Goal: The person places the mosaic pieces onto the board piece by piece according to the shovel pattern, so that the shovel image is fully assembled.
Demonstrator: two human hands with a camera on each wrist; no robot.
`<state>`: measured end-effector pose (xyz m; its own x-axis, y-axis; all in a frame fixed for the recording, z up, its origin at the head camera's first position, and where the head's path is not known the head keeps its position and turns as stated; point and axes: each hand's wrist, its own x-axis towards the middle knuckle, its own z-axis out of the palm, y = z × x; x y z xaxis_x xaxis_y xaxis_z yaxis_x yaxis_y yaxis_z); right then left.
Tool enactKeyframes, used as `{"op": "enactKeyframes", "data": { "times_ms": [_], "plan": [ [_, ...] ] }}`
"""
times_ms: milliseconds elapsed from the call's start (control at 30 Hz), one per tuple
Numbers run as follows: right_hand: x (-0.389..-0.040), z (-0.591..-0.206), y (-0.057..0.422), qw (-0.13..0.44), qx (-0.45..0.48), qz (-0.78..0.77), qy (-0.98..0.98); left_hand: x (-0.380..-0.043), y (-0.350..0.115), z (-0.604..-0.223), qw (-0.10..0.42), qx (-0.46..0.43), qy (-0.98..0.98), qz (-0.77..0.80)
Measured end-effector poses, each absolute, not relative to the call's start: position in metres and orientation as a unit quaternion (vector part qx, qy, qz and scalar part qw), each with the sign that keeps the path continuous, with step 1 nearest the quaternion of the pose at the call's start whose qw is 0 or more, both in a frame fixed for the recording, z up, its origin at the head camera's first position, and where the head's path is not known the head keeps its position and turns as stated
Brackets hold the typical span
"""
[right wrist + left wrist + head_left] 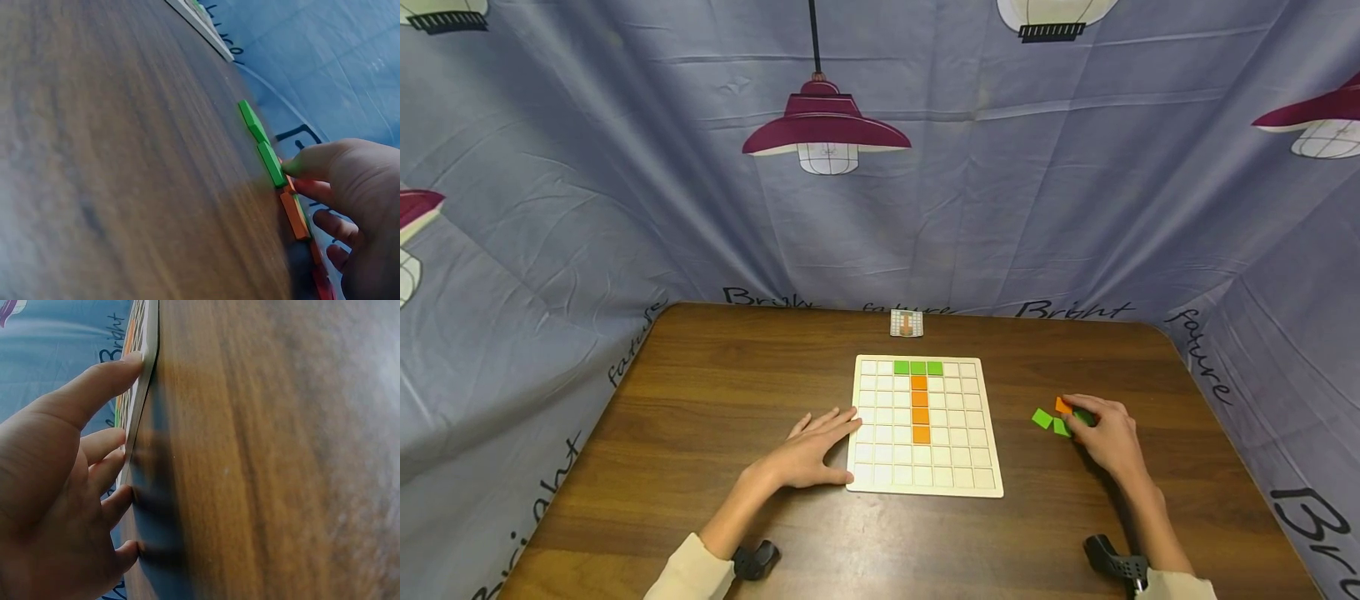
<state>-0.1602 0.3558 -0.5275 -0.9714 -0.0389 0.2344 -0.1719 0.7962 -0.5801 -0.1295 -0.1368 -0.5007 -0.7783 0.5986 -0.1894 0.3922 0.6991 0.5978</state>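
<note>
Grid board (957,437) flat on tabletop (715,375), near middle. Left hand (808,452) spread, thumb and fingertip touching board's left edge. Right hand (1108,431) pinches orange tile (1063,405) beside green tiles (1042,418); wide stretch of tabletop between these and board's right edge. Small card (906,323) by far tabletop edge.

The gridded board (964,477) is cream, its tiles (920,399) green and orange — the table (737,367) brown with wood grain.
</note>
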Motion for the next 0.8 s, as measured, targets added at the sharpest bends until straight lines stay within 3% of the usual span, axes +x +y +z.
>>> {"op": "enactKeyframes", "data": {
  "times_ms": [800],
  "plan": [
    [-0.176,-0.520,0.356,0.067,0.060,0.290,-0.953,-0.128,-0.137,-0.500,0.187,0.275,0.901,0.280]
  ]
}}
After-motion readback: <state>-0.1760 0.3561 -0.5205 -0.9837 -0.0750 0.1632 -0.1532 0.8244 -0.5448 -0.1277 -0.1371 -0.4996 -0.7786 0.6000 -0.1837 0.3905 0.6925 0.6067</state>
